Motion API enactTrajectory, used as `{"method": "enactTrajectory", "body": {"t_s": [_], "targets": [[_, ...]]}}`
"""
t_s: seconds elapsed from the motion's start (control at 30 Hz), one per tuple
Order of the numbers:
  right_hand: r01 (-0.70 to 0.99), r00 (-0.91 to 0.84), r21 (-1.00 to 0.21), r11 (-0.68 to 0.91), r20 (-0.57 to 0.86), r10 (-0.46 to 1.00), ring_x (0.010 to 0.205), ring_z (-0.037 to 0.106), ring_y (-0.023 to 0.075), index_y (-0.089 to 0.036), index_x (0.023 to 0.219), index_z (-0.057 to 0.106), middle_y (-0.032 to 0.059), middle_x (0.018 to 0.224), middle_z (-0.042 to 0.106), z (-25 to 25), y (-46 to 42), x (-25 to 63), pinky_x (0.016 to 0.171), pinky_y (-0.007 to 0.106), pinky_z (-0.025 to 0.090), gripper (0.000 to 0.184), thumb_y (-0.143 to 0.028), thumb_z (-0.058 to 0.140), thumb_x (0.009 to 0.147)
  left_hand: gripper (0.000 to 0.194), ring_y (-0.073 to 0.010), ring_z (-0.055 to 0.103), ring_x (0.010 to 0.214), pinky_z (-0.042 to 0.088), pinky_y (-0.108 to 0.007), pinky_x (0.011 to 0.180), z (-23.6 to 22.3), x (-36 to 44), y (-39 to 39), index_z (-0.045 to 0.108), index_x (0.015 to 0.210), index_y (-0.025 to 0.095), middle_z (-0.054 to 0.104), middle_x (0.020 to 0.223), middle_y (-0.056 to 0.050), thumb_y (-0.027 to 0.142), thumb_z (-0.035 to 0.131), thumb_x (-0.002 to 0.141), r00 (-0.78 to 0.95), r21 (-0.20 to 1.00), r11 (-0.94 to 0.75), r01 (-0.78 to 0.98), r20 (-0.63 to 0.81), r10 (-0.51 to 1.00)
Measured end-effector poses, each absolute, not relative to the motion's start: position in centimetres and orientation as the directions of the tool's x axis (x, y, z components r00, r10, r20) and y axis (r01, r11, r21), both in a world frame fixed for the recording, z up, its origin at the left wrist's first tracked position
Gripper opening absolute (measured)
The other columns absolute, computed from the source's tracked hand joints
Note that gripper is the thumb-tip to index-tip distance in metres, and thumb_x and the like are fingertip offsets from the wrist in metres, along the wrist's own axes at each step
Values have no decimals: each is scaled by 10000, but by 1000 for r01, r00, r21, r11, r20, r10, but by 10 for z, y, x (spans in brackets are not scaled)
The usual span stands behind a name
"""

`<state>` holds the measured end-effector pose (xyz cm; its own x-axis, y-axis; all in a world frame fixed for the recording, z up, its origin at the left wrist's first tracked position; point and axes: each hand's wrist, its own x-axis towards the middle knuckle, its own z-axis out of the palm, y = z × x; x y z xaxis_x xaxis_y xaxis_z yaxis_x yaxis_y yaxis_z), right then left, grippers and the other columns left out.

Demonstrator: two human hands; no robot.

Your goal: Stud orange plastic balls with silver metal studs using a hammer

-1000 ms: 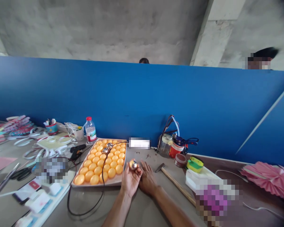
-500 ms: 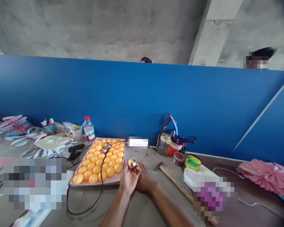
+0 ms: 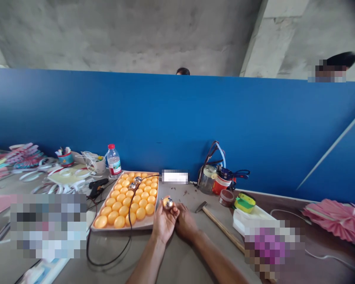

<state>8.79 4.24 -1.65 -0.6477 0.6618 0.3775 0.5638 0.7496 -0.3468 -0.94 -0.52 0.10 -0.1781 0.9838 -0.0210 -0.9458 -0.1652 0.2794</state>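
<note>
My left hand (image 3: 163, 225) is turned palm up, its fingers closed round a small orange ball (image 3: 167, 203) that is partly covered in shiny silver pieces. Close against it on the right lies my right hand (image 3: 185, 223), back upward and low over the table; its fingertips are partly hidden, so whether they grip anything does not show. Left of both hands stands a shallow tray (image 3: 124, 227) filled with rows of plain orange balls (image 3: 118, 221). Two silver mirrored balls (image 3: 132, 186) sit among them, and a black cable (image 3: 129, 209) runs across the tray.
A hammer (image 3: 221, 227) lies right of my hands, near a brown-lidded tub (image 3: 226, 198) and a green-yellow container (image 3: 245, 202). Behind stand a jar (image 3: 207, 180) and a bottle (image 3: 114, 162). A black glue gun (image 3: 97, 187) lies left. A blue partition (image 3: 165, 118) closes the back.
The whole view has shifted slightly, so things appear a little further right. My hands keep nearly the same pose, with the ball still in my left hand.
</note>
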Motion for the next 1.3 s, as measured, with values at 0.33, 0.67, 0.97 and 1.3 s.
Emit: {"method": "enactTrajectory", "body": {"t_s": [0.33,0.67,0.97,1.3], "targets": [[502,-772,-208,840,331,543,1335,127,349,-223,1424,148,81,1476,202,-31,18,84,1066,559,58,839,-417,549,712,259,-78,566,645,515,-209,665,8,-14,-21,618,995,197,599,825,-63,332,438,867,6,235,-34,-971,166,986],[678,-680,-176,713,217,700,1120,468,274,-214,1030,624,99,1184,565,-12,56,51,948,439,347,246,-215,471,838,333,-27,433,413,399,-156,441,5,-11,-27,618,915,187,508,656,-16,424,389,868,163,324,47,-945,341,926],[673,-702,-142,726,187,688,901,534,229,-191,842,634,100,922,618,-2,49,81,813,360,400,189,-239,451,842,471,-26,308,312,291,-184,366,5,-7,-26,629,827,183,460,560,2,491,277,879,265,450,78,-890,369,891],[459,-833,-206,864,238,499,1052,494,253,-237,981,593,63,1093,608,-4,18,76,994,402,295,254,-311,556,741,394,-21,302,356,280,-173,406,7,-15,-27,630,841,178,457,583,0,463,360,864,161,363,33,-931,325,932]]}}
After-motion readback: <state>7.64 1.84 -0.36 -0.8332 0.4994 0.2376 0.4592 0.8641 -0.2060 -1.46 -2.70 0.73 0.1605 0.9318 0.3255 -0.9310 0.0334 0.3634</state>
